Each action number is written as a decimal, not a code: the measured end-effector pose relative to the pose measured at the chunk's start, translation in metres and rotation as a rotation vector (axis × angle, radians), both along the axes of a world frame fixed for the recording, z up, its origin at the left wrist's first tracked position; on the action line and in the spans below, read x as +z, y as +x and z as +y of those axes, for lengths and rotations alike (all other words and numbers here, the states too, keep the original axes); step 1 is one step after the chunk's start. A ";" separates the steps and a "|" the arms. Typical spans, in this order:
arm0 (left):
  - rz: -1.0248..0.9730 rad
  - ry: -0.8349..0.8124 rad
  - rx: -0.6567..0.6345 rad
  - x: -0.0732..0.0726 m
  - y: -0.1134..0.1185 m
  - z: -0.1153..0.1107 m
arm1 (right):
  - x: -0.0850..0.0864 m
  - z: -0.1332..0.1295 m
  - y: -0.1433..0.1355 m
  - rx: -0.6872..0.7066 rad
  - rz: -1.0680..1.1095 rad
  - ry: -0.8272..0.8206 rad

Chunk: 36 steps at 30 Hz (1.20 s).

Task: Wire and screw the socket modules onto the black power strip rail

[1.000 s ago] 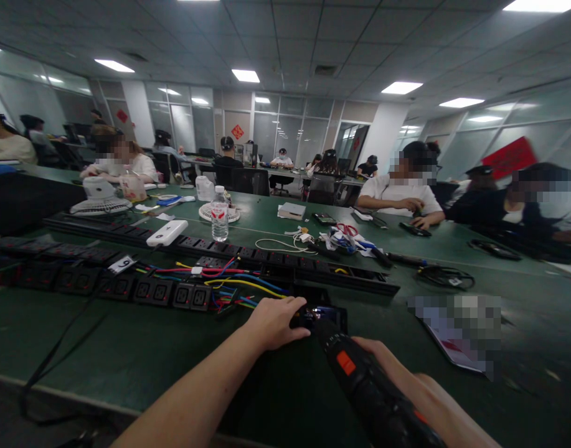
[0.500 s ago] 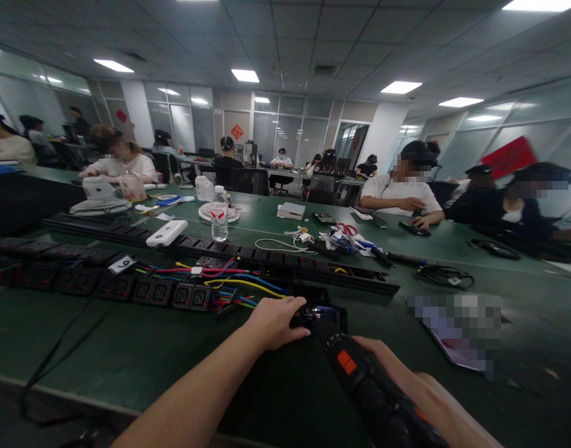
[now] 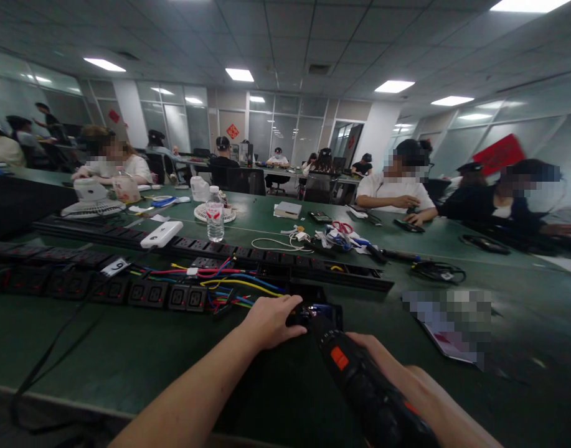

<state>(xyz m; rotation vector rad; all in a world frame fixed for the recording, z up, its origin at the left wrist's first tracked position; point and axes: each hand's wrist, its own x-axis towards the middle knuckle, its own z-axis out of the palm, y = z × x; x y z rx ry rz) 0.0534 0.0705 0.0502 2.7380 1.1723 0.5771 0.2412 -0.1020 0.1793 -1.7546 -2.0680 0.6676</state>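
Note:
My right hand [image 3: 383, 358] is wrapped round a black power screwdriver [image 3: 355, 373] with an orange switch. Its tip points at a small black housing [image 3: 334, 313] with a shiny bluish part inside. My left hand [image 3: 271, 320] grips the left side of that housing, thumb and fingers on either side of it. Red, blue, yellow and green wires [image 3: 248, 283] run from the housing's side to a black power strip [image 3: 154, 292] with rows of sockets. My right fingers are partly hidden behind the screwdriver.
Behind lies a second long socket strip [image 3: 313, 266]. A water bottle [image 3: 215, 214], a white power bank [image 3: 162, 234] and a white fan [image 3: 93, 198] stand farther back. Red-handled scissors [image 3: 344, 228] lie among scraps. Several co-workers sit beyond, one person [image 3: 397, 186] at the far right side.
The whole view has shifted slightly, so things sit a little farther left. Both hands and the screwdriver keep nearly the same position at the housing.

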 end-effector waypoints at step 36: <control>-0.003 -0.031 0.014 0.002 -0.002 -0.009 | -0.001 -0.011 -0.010 0.037 -0.072 0.045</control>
